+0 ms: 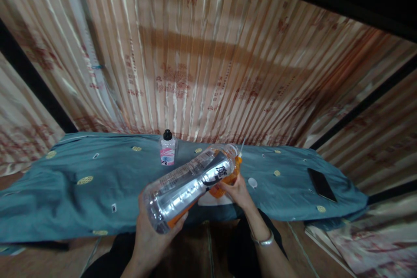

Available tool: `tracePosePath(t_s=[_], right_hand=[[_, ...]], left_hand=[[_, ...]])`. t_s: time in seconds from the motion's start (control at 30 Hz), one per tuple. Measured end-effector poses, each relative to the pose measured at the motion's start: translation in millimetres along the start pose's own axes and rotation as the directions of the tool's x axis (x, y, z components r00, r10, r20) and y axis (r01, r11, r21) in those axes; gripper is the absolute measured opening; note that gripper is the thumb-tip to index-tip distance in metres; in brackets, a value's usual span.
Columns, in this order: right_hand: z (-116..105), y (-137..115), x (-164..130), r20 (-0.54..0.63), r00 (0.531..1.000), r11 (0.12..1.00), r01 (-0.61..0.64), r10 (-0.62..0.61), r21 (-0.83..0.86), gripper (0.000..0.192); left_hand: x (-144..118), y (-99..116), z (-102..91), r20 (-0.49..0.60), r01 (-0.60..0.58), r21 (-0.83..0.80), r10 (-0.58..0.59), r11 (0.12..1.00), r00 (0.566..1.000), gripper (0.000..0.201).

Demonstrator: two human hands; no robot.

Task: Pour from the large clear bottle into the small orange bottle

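Observation:
My left hand [153, 230] is wrapped around the base of a large clear plastic bottle [192, 186] with a silver label. The bottle tilts so that its neck points up and to the right. My right hand [239, 191] grips a smaller bottle of translucent orange [215, 191], partly hidden behind the large one. The open-looking neck of the clear bottle is close to the orange bottle's top; whether they touch I cannot tell. A thin pale stick [243, 145] rises near the two tops. Beneath the orange bottle lies a white flat piece [211, 201].
A clear bottle with a black cap and pink label [167, 152] stands at the back left on the teal patterned cloth [124, 173]. Toward the right lies a flat black device [322, 184]. Pleated curtains [195, 52] hang behind, between dark bars.

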State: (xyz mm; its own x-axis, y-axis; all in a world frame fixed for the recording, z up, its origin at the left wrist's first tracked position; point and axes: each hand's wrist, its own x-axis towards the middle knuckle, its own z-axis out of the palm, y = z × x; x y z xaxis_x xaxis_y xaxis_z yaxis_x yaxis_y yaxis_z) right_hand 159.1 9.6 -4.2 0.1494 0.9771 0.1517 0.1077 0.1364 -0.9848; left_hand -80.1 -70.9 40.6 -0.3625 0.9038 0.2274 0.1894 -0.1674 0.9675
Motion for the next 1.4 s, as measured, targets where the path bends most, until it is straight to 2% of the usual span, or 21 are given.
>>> tracePosePath(t_s=[0.7, 1.07, 1.23, 1.4], right_hand=[[-1, 4, 1, 0.018, 1.0, 1.0, -0.009, 0.008, 0.02, 0.06], [0, -2, 0, 0.007, 1.0, 1.0, 0.009, -0.01, 0.022, 0.058], [-2, 5, 1, 0.021, 1.0, 1.0, 0.003, -0.003, -0.008, 0.06], [-3, 10, 2, 0.01, 1.0, 1.0, 0.005, -0.005, -0.002, 0.061]], left_hand=[[3, -17, -2.8, 0.017, -0.064, 0.016, 0.063, 0.998, 0.998, 0.076], [0, -1, -1.3, 0.012, 0.005, 0.001, -0.005, 1.0, 1.0, 0.076], [-3, 10, -0.6, 0.009, 0.03, -0.015, -0.029, 0.999, 1.0, 0.073], [-2, 14, 0.2, -0.002, 0.022, -0.019, -0.022, 1.0, 1.0, 0.07]])
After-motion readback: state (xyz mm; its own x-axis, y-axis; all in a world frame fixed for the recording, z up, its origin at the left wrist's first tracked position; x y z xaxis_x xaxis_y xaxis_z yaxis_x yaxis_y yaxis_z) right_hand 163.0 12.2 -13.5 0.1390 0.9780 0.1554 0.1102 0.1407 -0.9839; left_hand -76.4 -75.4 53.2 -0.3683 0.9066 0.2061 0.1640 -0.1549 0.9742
